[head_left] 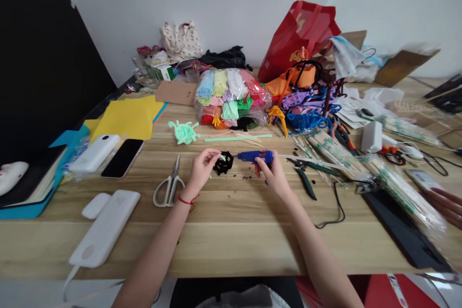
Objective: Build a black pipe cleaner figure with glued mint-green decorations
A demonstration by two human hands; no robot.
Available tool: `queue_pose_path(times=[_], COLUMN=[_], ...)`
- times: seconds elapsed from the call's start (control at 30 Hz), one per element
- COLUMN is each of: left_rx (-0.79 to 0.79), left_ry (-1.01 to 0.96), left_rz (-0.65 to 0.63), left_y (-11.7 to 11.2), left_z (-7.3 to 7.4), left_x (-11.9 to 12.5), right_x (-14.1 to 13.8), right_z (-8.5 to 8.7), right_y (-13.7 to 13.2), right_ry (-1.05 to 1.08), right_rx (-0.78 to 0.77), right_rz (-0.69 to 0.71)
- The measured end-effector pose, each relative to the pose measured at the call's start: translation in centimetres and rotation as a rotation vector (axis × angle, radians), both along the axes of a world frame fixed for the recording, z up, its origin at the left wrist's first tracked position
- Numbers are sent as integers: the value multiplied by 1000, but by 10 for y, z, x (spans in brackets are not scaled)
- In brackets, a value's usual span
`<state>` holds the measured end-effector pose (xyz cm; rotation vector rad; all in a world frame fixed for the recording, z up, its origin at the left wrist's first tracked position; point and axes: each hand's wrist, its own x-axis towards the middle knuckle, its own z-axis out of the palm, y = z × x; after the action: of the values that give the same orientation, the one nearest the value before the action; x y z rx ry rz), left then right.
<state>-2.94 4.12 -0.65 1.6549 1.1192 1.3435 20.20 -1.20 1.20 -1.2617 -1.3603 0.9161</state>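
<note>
My right hand grips a blue hot glue gun, its nozzle pointing left and a long pale glue stick reaching out of its back. Just left of the nozzle lies a black openwork piece, fuzzy-looking and wheel-like. Between the fingertips of my left hand is a small mint-green piece, held at the black piece's upper left edge. Whether the two touch, I cannot tell. White-handled scissors rest beside my left wrist. Farther back sits a curly mint-green bundle, apart from both hands.
A bag of coloured pipe cleaners stands behind. Green-handled pliers and packed sticks lie to the right, with another person's hand at the edge. On the left are a phone and a white power strip-like block.
</note>
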Motion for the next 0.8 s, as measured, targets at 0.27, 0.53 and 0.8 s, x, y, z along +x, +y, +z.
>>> queue_pose_path(times=[0.27,0.53,0.8], left_rx=[-8,-8,0], left_ry=[-15,-13,23], left_rz=[-11,-20,-23], left_y=[-3,-3,-4], left_z=[4,3,4], left_x=[2,2,3], right_x=[0,0,0], right_z=[9,13,17], right_y=[-6,-9,-9], right_ry=[-166,-198,-279], right_rx=[40,37,-13], right_rz=[-13,-34,-61])
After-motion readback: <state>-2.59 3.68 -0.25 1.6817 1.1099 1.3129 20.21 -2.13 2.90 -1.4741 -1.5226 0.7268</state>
